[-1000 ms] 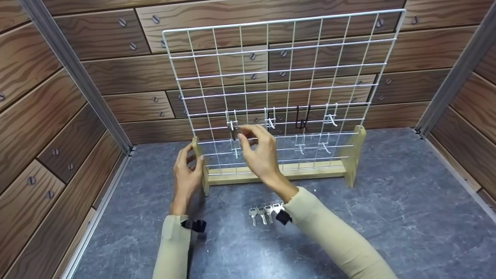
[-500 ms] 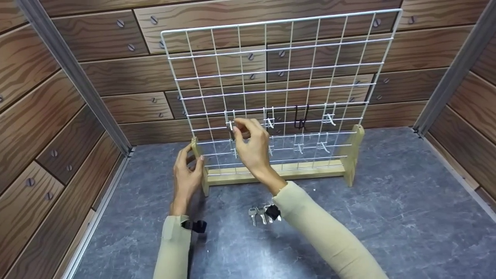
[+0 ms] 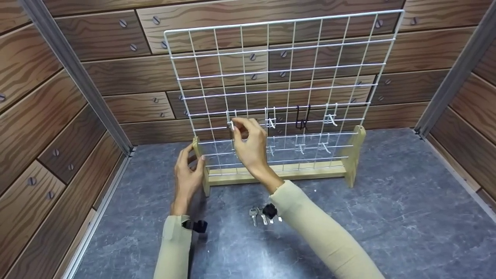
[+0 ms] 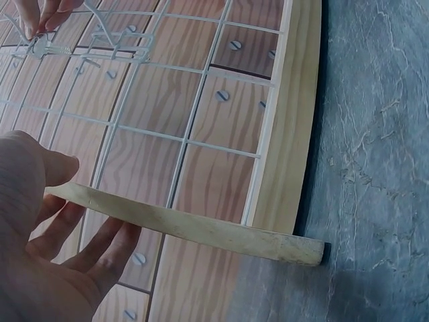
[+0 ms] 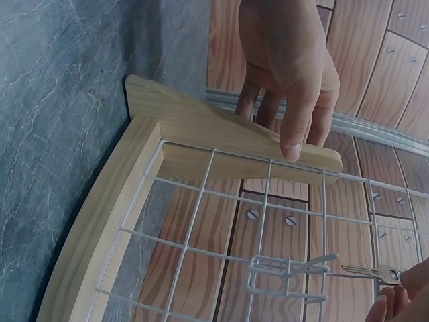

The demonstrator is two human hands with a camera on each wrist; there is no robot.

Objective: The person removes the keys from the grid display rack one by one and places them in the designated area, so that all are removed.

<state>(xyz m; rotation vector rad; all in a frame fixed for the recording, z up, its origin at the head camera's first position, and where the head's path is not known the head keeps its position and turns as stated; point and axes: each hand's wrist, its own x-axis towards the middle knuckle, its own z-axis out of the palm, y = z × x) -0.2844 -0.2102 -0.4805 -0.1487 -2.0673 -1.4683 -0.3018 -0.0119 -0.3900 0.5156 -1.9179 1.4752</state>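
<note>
My left hand (image 3: 188, 174) grips the left wooden side post (image 4: 201, 228) of a stand, thumb on one side and fingers on the other. A white wire grid (image 3: 267, 49) stands upright in it. In front of the grid's upper left hook (image 3: 231, 124), my right hand (image 3: 252, 145) pinches a silver key (image 5: 385, 274) by its head. The blade points away from the fingertips in the right wrist view. The left wrist view also shows the key (image 4: 43, 47) close to the grid wires. Whether its hole is on the hook, I cannot tell.
Several loose keys (image 3: 254, 217) lie on the grey marbled table in front of the stand, partly hidden by the right wrist camera (image 3: 270, 211). Other white hooks (image 3: 330, 119) and a black hook (image 3: 301, 122) hang on the grid. Wood-patterned walls (image 3: 131, 77) enclose the table.
My right hand has moved slightly left and up with the key to the upper left hook, then nearly stopped. The left hand keeps its hold on the side post.
</note>
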